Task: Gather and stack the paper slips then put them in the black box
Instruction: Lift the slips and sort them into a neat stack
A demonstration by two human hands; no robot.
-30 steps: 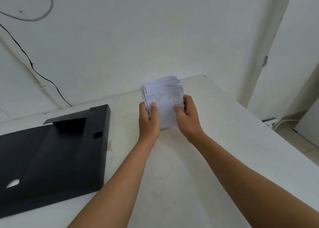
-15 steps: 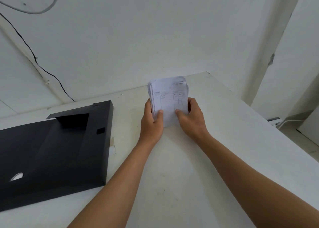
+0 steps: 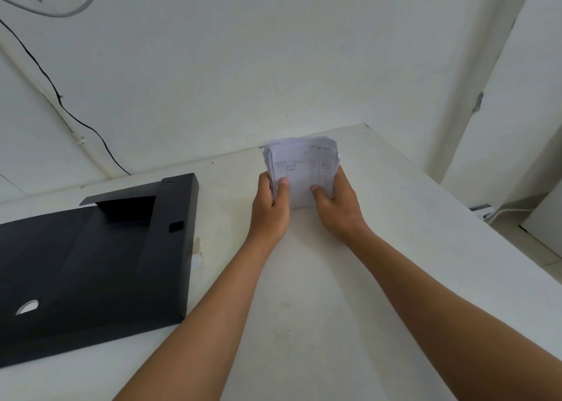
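A thick stack of white paper slips (image 3: 302,165) with ruled lines and handwriting stands upright on its lower edge near the table's far side. My left hand (image 3: 271,207) grips its left side, thumb on the front sheet. My right hand (image 3: 337,204) grips its right side the same way. The black box (image 3: 100,257) lies open and flat on the table to the left, apart from both hands, with an inner flap raised at its far end.
The white table (image 3: 304,309) ends at a right edge that runs diagonally toward me. A white wall stands just behind it with a black cable (image 3: 57,96) hanging down. A power strip (image 3: 483,210) lies on the floor at right.
The stack's sheets have been squared up and its top edges look more even. Both hands keep their hold on it, and the view has shifted slightly.
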